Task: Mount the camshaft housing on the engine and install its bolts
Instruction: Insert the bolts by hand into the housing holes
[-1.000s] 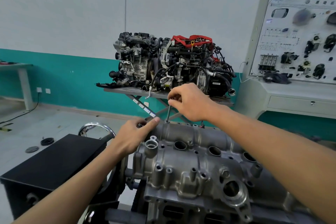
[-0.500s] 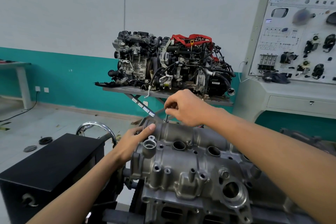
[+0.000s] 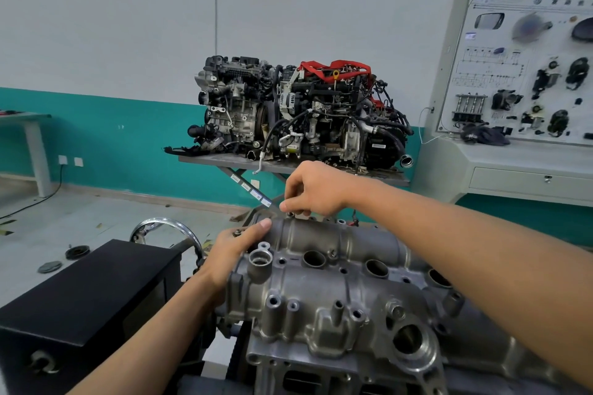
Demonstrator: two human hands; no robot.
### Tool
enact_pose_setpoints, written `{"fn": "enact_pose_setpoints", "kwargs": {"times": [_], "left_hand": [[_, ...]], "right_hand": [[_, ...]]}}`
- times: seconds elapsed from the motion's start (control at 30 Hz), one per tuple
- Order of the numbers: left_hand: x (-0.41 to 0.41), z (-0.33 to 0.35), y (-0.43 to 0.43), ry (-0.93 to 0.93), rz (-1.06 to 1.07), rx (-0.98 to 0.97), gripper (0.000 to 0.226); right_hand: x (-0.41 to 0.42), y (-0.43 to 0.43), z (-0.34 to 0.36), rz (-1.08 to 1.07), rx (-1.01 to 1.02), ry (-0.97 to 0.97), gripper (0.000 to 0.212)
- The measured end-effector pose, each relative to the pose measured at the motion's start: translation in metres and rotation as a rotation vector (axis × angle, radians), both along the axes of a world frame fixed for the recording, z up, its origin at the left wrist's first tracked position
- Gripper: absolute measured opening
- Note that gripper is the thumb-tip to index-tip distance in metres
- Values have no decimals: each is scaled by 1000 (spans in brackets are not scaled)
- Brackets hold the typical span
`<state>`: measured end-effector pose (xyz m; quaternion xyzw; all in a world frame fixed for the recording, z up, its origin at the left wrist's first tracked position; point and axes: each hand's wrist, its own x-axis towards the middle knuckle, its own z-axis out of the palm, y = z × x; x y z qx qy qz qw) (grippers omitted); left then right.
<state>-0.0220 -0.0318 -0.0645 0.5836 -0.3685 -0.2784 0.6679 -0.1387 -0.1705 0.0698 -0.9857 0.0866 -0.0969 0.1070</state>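
The grey cast camshaft housing (image 3: 324, 285) lies on top of the engine in front of me. My right hand (image 3: 316, 191) reaches over its far edge and pinches the head of a bolt (image 3: 290, 213) with thumb and fingertips. The bolt stands in a hole at the far left corner, its shank sunk out of sight. My left hand (image 3: 236, 244) rests against the housing's far left end with the thumb stretched onto the casting. Its fingers curl around small dark spare bolts (image 3: 236, 232).
A black box (image 3: 86, 285) and a chrome ring (image 3: 167, 228) sit left of the engine. Behind stand a complete engine (image 3: 298, 112) on a lift table and a white training panel (image 3: 526, 74) at right. Round caps (image 3: 77, 252) lie on the floor.
My right hand has come down toward the housing, and the bolt's shank, visible earlier, has dropped into its hole. The left hand has stayed at the corner.
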Motion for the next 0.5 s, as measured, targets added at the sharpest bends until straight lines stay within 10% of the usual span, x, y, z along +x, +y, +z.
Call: {"fn": "enact_pose_setpoints", "kwargs": {"times": [0.5], "left_hand": [[-9,12,5,-76,-8,0,36]], "right_hand": [[2,-16,-31,-12,279,-169,23]]}}
